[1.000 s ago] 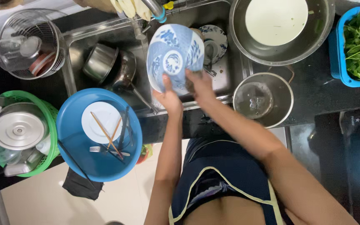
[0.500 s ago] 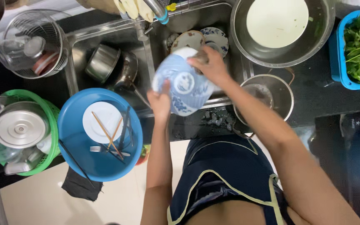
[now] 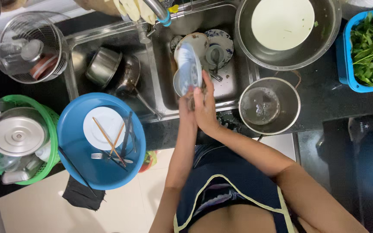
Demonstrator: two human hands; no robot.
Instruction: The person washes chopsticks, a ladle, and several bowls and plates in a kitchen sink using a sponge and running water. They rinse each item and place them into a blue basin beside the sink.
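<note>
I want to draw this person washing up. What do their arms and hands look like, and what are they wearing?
Both arms are bare, with no sleeves, gloves, watch or rings visible. The left hand and right hand are bare too. The person wears a dark navy top with pale yellow trim.

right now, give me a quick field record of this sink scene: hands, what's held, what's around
left hand: grips the lower edge of the blue-and-white patterned ceramic bowl
right hand: on the same bowl, beside the left
bowl pose: tilted on edge over the steel sink
in sink: patterned plates
left of sink: round blue plastic basin with white plate and chopsticks
right: steel pot, blue crate of greens
</note>
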